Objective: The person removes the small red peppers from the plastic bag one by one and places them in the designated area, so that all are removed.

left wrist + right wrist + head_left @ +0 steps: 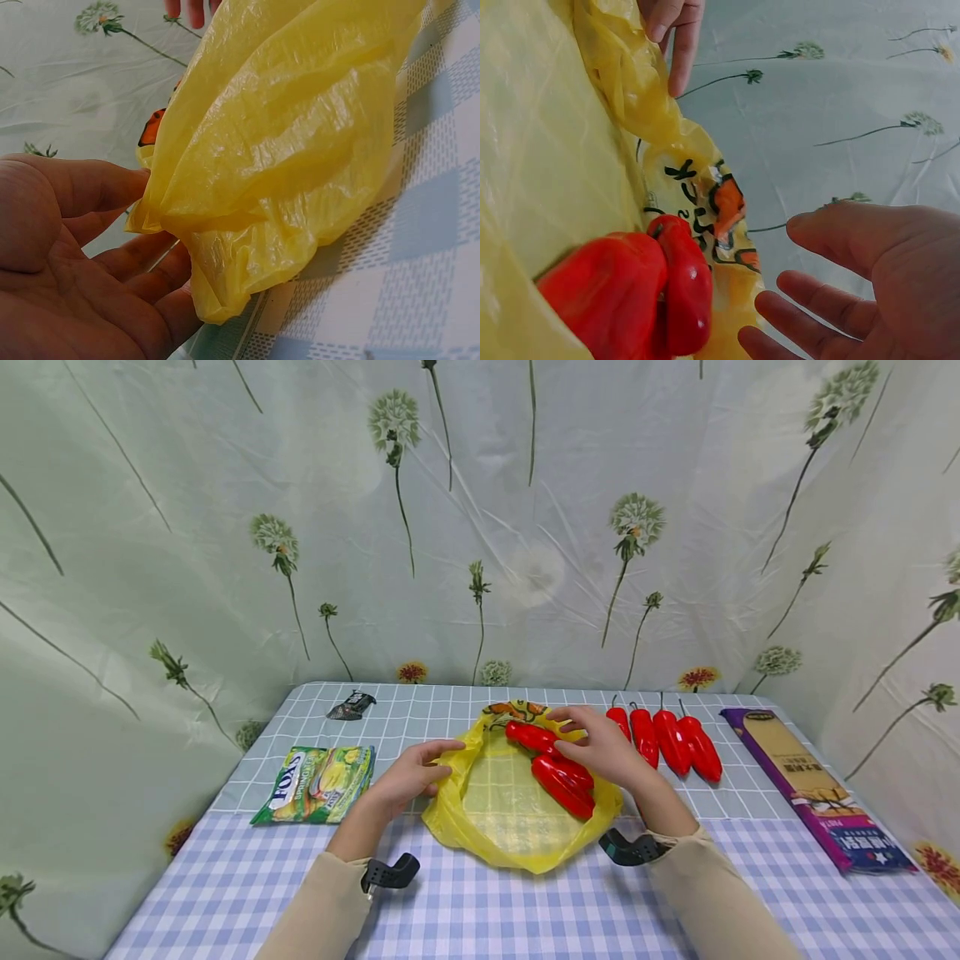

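A yellow plastic bag (513, 843) lies on the table with its mouth spread wide. Several glossy red peppers (562, 785) are inside, on its right side. My left hand (408, 777) is at the bag's left rim, its thumb and fingers apart and touching the film; in the left wrist view the yellow film (277, 150) hides some fingertips. Over the bag's right rim hovers my right hand (600, 747), fingers loosely bent and holding nothing. The right wrist view shows that hand (855, 292) apart from the red peppers (615, 285).
More red peppers (675, 743) lie in a row right of the bag. A long purple pasta pack (810, 781) lies at the far right. On the left are a green Fox's candy bag (318, 783) and a small black packet (351, 705). A patterned curtain (480, 527) hangs behind.
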`<action>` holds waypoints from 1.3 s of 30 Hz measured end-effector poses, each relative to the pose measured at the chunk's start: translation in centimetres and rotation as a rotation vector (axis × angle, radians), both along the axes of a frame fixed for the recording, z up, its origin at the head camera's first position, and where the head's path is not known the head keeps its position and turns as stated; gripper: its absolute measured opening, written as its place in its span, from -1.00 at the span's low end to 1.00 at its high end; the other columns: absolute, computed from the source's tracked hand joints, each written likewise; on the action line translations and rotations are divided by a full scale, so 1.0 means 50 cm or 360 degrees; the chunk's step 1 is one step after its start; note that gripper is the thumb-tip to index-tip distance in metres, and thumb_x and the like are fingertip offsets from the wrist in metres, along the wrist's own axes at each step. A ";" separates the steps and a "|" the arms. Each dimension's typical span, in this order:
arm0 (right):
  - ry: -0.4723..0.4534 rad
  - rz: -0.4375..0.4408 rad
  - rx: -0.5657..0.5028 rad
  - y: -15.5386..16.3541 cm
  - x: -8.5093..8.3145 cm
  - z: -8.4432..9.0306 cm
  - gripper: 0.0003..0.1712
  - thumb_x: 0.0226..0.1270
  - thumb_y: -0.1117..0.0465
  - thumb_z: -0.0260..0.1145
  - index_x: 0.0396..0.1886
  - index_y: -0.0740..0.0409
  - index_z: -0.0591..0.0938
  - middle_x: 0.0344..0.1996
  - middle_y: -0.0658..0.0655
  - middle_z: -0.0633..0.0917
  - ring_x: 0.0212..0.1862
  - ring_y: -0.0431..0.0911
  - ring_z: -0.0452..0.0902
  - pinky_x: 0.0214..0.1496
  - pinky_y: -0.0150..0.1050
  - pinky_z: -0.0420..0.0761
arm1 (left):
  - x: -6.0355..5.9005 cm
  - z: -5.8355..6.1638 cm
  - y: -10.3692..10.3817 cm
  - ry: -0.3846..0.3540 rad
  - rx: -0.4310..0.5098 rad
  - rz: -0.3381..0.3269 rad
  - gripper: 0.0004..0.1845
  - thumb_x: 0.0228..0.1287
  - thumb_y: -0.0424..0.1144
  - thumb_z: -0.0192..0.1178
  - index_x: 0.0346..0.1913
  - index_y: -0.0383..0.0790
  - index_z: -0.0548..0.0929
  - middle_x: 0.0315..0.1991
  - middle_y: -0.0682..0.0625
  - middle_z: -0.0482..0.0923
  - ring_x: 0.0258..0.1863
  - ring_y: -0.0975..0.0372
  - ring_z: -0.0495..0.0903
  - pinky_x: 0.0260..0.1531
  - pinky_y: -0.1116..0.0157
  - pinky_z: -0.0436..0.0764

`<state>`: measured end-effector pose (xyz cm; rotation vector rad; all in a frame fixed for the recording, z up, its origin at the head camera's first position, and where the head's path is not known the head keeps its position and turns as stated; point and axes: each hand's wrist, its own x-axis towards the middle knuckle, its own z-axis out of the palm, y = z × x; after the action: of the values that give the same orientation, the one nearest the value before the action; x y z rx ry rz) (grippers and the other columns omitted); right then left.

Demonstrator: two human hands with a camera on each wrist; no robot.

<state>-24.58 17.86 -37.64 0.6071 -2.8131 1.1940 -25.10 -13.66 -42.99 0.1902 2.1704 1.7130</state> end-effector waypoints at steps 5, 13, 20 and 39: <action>-0.0053 -0.0001 -0.0002 -0.012 -0.012 -0.010 -0.49 0.30 0.31 0.34 0.25 0.19 0.53 0.23 0.28 0.58 0.21 0.20 0.54 0.18 0.11 0.62 | 0.000 0.001 0.000 0.0004 -0.0007 -0.0004 -0.52 0.40 -0.40 0.07 0.36 -0.11 0.50 0.36 -0.17 0.43 -0.33 0.25 0.47 -0.43 0.39 0.47; -0.0020 0.0024 0.0071 -0.028 -0.032 -0.025 -0.52 0.33 0.30 0.32 0.25 0.21 0.54 0.22 0.30 0.58 0.23 0.21 0.52 0.25 0.16 0.55 | -0.001 0.000 -0.001 0.0000 -0.0013 0.0001 -0.52 0.41 -0.40 0.07 0.35 -0.10 0.51 0.35 -0.16 0.44 -0.31 0.24 0.47 -0.43 0.38 0.47; -0.0047 -0.0017 0.0190 -0.046 -0.037 -0.028 -0.51 0.31 0.24 0.35 0.25 0.08 0.57 0.21 0.20 0.62 0.23 0.16 0.52 0.26 0.13 0.55 | -0.001 0.001 0.001 -0.0001 -0.0011 0.0002 -0.53 0.40 -0.40 0.08 0.35 -0.10 0.52 0.35 -0.16 0.44 -0.33 0.23 0.46 -0.43 0.38 0.46; -0.0069 0.0027 0.0345 -0.068 -0.056 -0.035 -0.58 0.35 0.24 0.32 0.20 0.07 0.61 0.17 0.18 0.64 0.11 0.07 0.53 0.21 0.03 0.57 | 0.001 0.000 -0.001 0.0021 -0.0002 -0.0015 -0.52 0.40 -0.41 0.07 0.35 -0.11 0.51 0.37 -0.17 0.43 -0.46 0.25 0.38 -0.44 0.39 0.46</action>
<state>-27.40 14.48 -39.38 0.6227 -3.0041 0.9215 -25.04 -13.70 -42.99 0.2116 2.1766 1.7105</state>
